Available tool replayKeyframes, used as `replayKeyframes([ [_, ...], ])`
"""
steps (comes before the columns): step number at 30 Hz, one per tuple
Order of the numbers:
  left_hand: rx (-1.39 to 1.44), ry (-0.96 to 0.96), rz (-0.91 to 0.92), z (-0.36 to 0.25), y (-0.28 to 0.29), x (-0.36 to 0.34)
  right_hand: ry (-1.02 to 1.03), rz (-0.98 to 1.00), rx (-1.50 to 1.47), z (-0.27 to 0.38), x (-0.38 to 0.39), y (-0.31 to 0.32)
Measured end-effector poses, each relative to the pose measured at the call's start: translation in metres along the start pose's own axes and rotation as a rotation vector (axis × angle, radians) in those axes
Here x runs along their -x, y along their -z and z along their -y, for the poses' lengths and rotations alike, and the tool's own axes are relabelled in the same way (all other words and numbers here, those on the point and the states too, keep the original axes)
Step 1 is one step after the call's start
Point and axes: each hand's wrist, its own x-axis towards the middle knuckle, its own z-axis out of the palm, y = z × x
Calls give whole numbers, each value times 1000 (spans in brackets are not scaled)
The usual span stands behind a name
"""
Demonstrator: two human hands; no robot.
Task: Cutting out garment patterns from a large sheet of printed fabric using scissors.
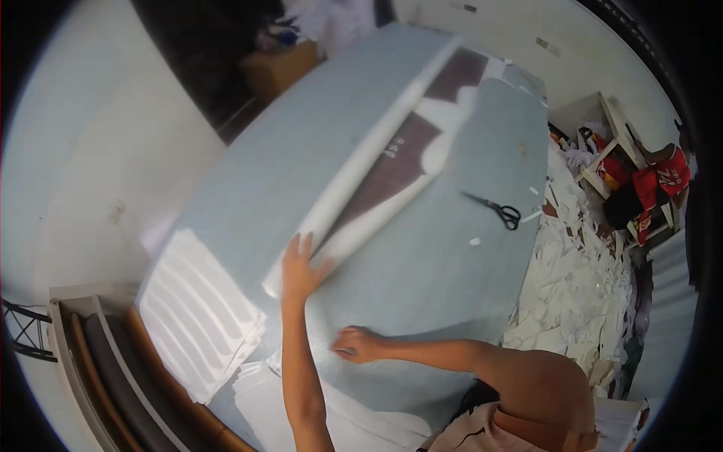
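A long white roll of sheet material (354, 177) lies diagonally across the big blue-grey table (452, 279). Along its right side shows an unrolled strip printed with dark maroon garment-shaped panels (388, 169). My left hand (301, 273) rests on the near end of the roll, fingers spread and thumb out to the right. Lower and to the right, my right hand (358, 344) is closed just over the tabletop; its curled fingers hide whatever they may hold. Black-handled scissors (497, 209) lie with slightly parted blades right of the strip.
White sheets with pale stripes (199, 309) are stacked at the table's left edge, more white sheets (331, 414) nearer me. White scraps (572, 286) heap beyond the right edge. Rolls in a rack (113, 369) stand lower left. Red and black garments (651, 184) hang at right.
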Motion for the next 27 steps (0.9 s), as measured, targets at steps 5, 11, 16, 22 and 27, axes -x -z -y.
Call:
replayKeyframes([
  [5, -167, 333, 412, -106, -61, -2, -259, -628, 479, -84, 185, 263],
  [11, -316, 221, 470, -213, -157, -13, -511, -415, 899, -176, 314, 536],
  [16, -385, 552, 339, -276, -249, -56, -581, -258, 656, -213, 329, 611],
  [22, -114, 1170, 86, -313, -331, -110, -832, 154, 521, -263, 324, 699],
  [27, 781, 1732, -742, -352, -424, -228, -1008, -414, -118, -354, 420, 783],
])
